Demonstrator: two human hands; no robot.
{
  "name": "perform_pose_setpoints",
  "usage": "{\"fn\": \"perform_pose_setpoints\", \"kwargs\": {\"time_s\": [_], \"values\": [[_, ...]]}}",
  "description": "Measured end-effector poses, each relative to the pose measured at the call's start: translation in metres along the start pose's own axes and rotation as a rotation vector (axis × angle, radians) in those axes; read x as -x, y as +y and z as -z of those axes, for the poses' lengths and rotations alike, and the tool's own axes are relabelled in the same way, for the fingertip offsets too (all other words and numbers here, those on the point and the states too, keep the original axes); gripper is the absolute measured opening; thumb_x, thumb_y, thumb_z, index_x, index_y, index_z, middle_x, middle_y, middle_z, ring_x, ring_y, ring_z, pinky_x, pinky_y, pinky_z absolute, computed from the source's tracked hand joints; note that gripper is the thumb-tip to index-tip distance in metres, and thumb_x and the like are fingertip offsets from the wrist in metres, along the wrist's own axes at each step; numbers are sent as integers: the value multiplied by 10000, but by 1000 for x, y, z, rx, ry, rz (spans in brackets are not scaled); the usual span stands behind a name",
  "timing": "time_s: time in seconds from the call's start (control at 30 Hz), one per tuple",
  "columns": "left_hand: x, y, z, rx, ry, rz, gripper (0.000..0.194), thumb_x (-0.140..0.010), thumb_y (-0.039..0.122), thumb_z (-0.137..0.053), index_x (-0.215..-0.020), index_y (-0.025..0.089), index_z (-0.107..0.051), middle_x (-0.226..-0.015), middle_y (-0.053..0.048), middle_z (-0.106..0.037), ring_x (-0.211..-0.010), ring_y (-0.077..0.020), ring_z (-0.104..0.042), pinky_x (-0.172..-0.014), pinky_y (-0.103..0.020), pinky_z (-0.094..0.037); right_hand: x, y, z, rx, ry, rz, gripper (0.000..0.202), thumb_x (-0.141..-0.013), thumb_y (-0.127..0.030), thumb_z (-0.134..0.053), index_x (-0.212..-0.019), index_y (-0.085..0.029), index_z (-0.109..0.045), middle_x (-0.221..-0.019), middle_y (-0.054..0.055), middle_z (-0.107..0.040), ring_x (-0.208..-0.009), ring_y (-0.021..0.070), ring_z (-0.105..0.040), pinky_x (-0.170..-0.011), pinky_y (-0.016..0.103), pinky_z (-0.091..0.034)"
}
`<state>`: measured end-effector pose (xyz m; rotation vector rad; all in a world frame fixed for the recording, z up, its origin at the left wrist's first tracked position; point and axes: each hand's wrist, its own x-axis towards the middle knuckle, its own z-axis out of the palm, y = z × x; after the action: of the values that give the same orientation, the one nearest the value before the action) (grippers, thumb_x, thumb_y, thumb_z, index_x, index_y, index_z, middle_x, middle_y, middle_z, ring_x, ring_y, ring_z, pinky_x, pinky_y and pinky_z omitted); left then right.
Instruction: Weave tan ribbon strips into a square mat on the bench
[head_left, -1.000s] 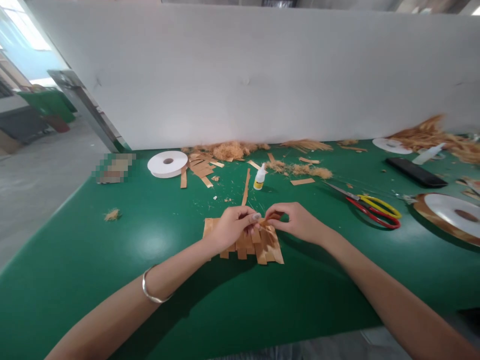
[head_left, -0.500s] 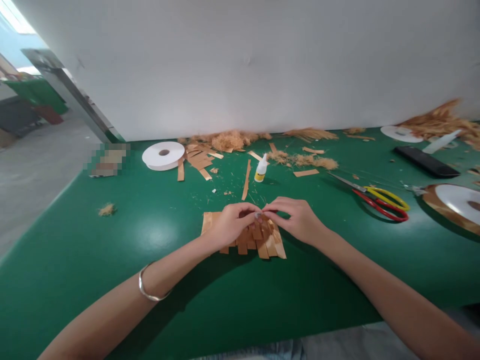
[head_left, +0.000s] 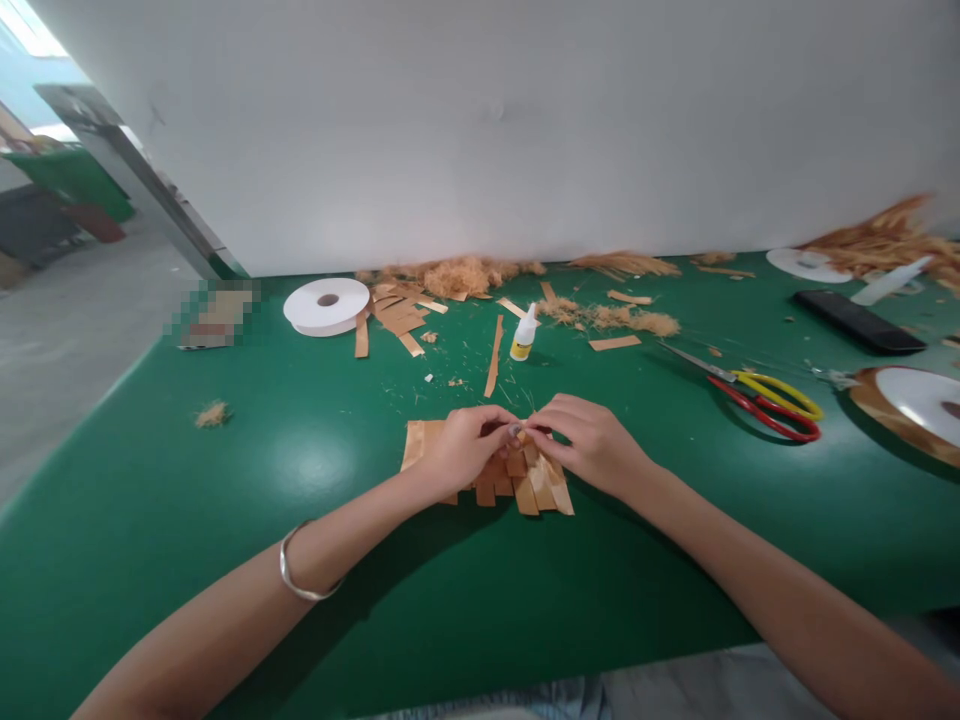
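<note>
A woven piece of tan ribbon strips (head_left: 541, 488) hangs or lies under both hands, its loose strip ends toward me. My left hand (head_left: 474, 448) is closed on its upper edge, thumb and fingers pinched together. Fingertip to fingertip with it, my right hand (head_left: 589, 436) pinches the same edge near the right side. What exactly lies between the fingertips is too small to make out. Just beyond the hands stands a small white glue bottle (head_left: 523, 336) with a yellow label, and beside it lies a single tan strip (head_left: 493, 357).
Scissors (head_left: 757, 395) with red and yellow handles lie at right, beside a roll of brown ribbon (head_left: 911, 405) and a black phone-like object (head_left: 859, 320). A white roll (head_left: 327, 307), cut strips (head_left: 399, 318) and frayed fibre (head_left: 461, 277) line the back near the white wall (head_left: 487, 150).
My right fingers have shifted slightly and curled closer at the woven piece's edge. The left hand keeps its pinch. The whole view has moved a little.
</note>
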<state>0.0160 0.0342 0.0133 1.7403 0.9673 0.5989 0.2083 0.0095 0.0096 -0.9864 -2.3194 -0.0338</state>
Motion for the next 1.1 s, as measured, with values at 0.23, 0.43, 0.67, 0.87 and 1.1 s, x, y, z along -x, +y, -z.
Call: {"fn": "perform_pose_setpoints", "kwargs": {"time_s": [0.23,0.43,0.67,0.87,1.1], "values": [[0,2,1,-40,-7,-1,174,-880,231,-502,-849,145,-650,-716,-24,-642,-620,-119,-568,-602,-240,-444,-1,-1,-3,-18,-15,8,190,-919,-165,-441,-814,-154,-599,-706,68,-618,-673,163,-539,-600,280,-442],[1,2,0,-8,-7,20,173,-880,223,-496,-862,143,-649,-747,-27,-648,-631,-111,-565,-607,-224,-440,0,1,-4,-18,33,38,139,-901,-138,-473,-809,-159,-574,-702,60,-611,-659,156,-520,-585,274,-431],[0,-2,-2,31,-3,31,167,-880,222,-497,-854,145,-643,-754,-28,-653,-631,-107,-563,-596,-214,-436,0,1,-5,-11,41,34,135,-896,-133,-482,-798,-169,-566,-693,56,-610,-647,154,-516,-580,273,-429],[0,-3,-2,98,9,64,159,-874,218,-511,-851,145,-650,-756,-22,-651,-623,-94,-553,-578,-200,-422,1,0,-5,-18,51,42,116,-892,-127,-491,-814,-164,-567,-697,55,-610,-652,152,-510,-590,275,-431],[-2,-2,-3,394,36,166,120,-852,185,-546,-809,134,-646,-701,-3,-628,-567,-71,-529,-546,-191,-410,1,0,-3,-21,49,41,123,-899,-135,-480,-823,-170,-570,-699,50,-616,-652,150,-515,-593,274,-433]]}}
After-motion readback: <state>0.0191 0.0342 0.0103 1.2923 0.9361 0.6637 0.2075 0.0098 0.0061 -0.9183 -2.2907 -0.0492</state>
